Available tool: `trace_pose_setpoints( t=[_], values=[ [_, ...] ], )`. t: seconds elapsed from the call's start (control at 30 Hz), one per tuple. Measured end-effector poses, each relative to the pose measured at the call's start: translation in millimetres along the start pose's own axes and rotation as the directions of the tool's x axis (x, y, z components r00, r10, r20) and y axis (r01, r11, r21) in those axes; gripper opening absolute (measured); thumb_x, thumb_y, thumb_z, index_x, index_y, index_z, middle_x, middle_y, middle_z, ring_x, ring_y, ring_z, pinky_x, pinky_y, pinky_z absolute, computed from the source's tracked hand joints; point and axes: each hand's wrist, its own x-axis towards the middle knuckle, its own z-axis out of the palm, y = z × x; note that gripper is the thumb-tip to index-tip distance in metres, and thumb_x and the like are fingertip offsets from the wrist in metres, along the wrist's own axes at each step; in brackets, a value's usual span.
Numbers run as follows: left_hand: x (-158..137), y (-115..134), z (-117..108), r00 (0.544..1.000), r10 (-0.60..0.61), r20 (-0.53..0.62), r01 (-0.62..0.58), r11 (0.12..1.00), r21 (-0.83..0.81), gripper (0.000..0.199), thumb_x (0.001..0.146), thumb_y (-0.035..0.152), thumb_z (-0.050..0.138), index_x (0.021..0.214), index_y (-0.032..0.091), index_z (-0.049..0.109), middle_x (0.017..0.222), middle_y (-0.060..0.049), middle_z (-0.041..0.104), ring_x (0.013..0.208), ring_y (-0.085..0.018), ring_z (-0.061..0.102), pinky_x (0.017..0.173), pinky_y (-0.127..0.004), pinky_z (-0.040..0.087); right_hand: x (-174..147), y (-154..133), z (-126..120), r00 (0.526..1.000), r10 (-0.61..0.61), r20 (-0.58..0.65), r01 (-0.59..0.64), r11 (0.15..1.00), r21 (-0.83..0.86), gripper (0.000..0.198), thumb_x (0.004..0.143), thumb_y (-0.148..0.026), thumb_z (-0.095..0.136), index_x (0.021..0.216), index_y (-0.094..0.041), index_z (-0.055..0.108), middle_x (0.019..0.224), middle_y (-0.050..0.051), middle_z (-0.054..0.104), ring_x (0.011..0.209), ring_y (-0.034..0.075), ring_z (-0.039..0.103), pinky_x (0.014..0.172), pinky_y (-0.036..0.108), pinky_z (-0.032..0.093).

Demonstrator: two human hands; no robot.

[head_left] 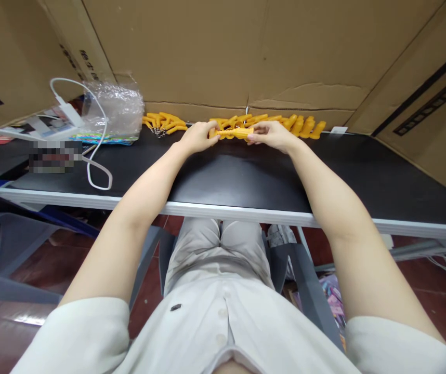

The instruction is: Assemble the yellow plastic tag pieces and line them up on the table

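Note:
A long yellow plastic piece (234, 133) is held level between both hands, just above the black tabletop. My left hand (201, 136) pinches its left end. On its right end, the fingers of my right hand (273, 135) are closed. Behind the hands lies a row of similar yellow plastic pieces (260, 119), partly hidden by the fingers. To the right of my right hand, several bottle-shaped yellow pieces (307, 126) lean along the back. Left of my left hand is a pile of yellow pieces with small metal chains (164, 123). The exact kind of piece cannot be made out.
Cardboard (223, 57) walls off the back and sides of the table (231, 182). At the left are a clear plastic bag (116, 109), a white cable (99, 179) and a white plug (70, 112). A small white piece (338, 130) lies at the back right.

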Motion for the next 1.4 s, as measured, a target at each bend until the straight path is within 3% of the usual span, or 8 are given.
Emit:
trace_pose_setpoints(
  t=[0.17, 0.33, 0.63, 0.77, 0.93, 1.03, 1.23, 1.4],
  values=[
    [-2, 4, -3, 1.0, 0.021, -0.02, -0.02, 0.999, 0.031, 0.038, 0.102, 0.034, 0.064, 0.134, 0.019, 0.077, 0.112, -0.012, 0.078, 0.11, -0.03, 0.072, 0.101, -0.038, 0.053, -6, -13, 6, 0.983, 0.175, 0.047, -0.18, 0.969, 0.167, 0.059, 0.096, -0.078, 0.08, 0.097, -0.02, 0.072, 0.076, 0.01, 0.078, 0.075, 0.024, 0.082, 0.082, 0.038, 0.072],
    [-3, 7, -5, 1.0, 0.004, -0.005, -0.004, 1.0, 0.027, 0.039, 0.101, 0.032, 0.064, 0.135, 0.018, 0.077, 0.114, -0.013, 0.078, 0.111, -0.03, 0.072, 0.102, -0.039, 0.052, -7, -20, 11, 0.958, 0.279, 0.061, -0.285, 0.94, 0.185, 0.061, 0.106, -0.079, 0.064, 0.106, -0.019, 0.072, 0.072, 0.008, 0.077, 0.063, 0.021, 0.078, 0.067, 0.032, 0.068],
    [1, -2, 1, 0.999, 0.029, -0.028, -0.028, 1.0, 0.012, 0.04, 0.098, 0.035, 0.067, 0.133, 0.019, 0.078, 0.102, -0.009, 0.078, 0.1, -0.027, 0.071, 0.095, -0.036, 0.053, -12, -21, 5, 0.979, 0.201, 0.047, -0.206, 0.949, 0.237, 0.039, 0.092, -0.033, 0.1, 0.103, -0.02, 0.064, 0.085, 0.004, 0.081, 0.067, 0.014, 0.077, 0.067, 0.022, 0.065],
    [0, 0, 0, 0.998, 0.046, -0.043, -0.046, 0.999, 0.003, 0.037, 0.097, 0.033, 0.067, 0.129, 0.019, 0.078, 0.103, -0.009, 0.078, 0.102, -0.028, 0.071, 0.096, -0.037, 0.053, -8, -14, 7, 0.983, 0.179, 0.033, -0.181, 0.953, 0.242, 0.038, 0.101, -0.051, 0.089, 0.103, -0.019, 0.067, 0.082, 0.006, 0.08, 0.065, 0.015, 0.076, 0.069, 0.026, 0.067],
    [0, 4, -1, 0.997, 0.05, -0.067, -0.051, 0.999, -0.017, 0.034, 0.097, 0.032, 0.067, 0.127, 0.019, 0.078, 0.102, -0.01, 0.078, 0.103, -0.028, 0.071, 0.098, -0.037, 0.053, 1, -8, 10, 0.978, 0.208, 0.015, -0.204, 0.942, 0.265, 0.057, 0.103, -0.076, 0.072, 0.117, -0.021, 0.07, 0.07, 0.005, 0.076, 0.058, 0.022, 0.076, 0.064, 0.035, 0.07],
    [0, 4, 0, 0.997, 0.027, -0.066, -0.029, 0.999, -0.025, 0.034, 0.098, 0.032, 0.068, 0.128, 0.019, 0.077, 0.1, -0.009, 0.077, 0.103, -0.029, 0.071, 0.098, -0.038, 0.054, -1, -14, 8, 0.972, 0.233, 0.039, -0.235, 0.93, 0.284, 0.053, 0.108, -0.072, 0.068, 0.119, -0.02, 0.069, 0.073, 0.006, 0.078, 0.062, 0.023, 0.079, 0.067, 0.036, 0.071],
    [0, -1, -1, 0.998, 0.003, -0.064, -0.003, 1.0, -0.002, 0.036, 0.098, 0.031, 0.069, 0.131, 0.019, 0.077, 0.102, -0.009, 0.077, 0.103, -0.028, 0.072, 0.097, -0.037, 0.053, -14, -29, 2, 0.975, 0.202, 0.088, -0.219, 0.927, 0.304, 0.031, 0.103, -0.033, 0.089, 0.106, -0.02, 0.061, 0.083, 0.007, 0.083, 0.066, 0.017, 0.081, 0.066, 0.023, 0.066],
    [1, -1, 0, 0.993, 0.056, -0.101, -0.058, 0.998, -0.02, 0.033, 0.099, 0.032, 0.068, 0.128, 0.02, 0.077, 0.106, -0.01, 0.079, 0.107, -0.028, 0.072, 0.098, -0.037, 0.053, -8, -20, 4, 0.976, 0.204, 0.077, -0.218, 0.934, 0.283, 0.046, 0.104, -0.064, 0.08, 0.11, -0.021, 0.067, 0.068, 0.004, 0.075, 0.056, 0.019, 0.075, 0.062, 0.031, 0.07]
  ],
)
